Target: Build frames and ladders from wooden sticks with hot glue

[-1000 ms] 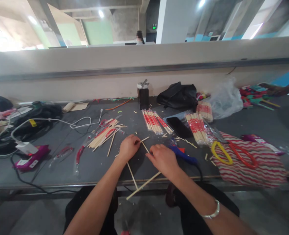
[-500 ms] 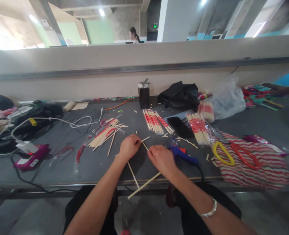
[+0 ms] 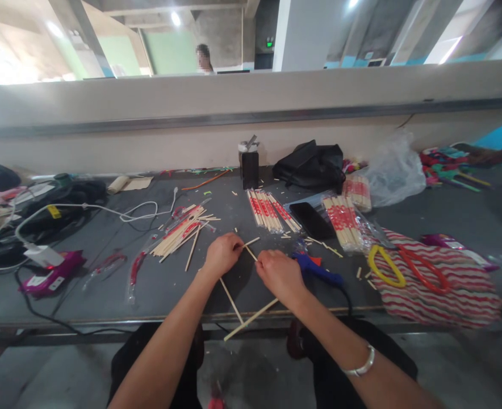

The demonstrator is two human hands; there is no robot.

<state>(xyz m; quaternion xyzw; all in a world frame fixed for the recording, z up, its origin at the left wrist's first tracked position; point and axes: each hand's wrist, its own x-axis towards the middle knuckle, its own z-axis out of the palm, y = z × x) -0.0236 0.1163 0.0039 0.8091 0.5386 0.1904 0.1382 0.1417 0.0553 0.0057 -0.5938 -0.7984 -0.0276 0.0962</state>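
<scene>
My left hand is closed, thumb and fingers pinching a thin wooden chopstick near its upper end. Just to its right, my right hand is closed round another stick whose tip meets the left one between the hands. These belong to a frame of chopsticks that reaches down past the table's front edge, its sticks crossing at a lower corner. The hands cover parts of the frame. A blue glue gun lies right beside my right hand. Left of my hands, loose chopsticks lie in a fanned pile.
Red-labelled packs of chopsticks lie behind my hands, near a black phone. A striped cloth bag with yellow and red handles is at right. Cables and a purple box lie at left. A black holder stands at the back.
Both hands keep their grip nearly in place. The lower corner of the stick frame has risen slightly and moved a little right. A person in the background has shifted left.
</scene>
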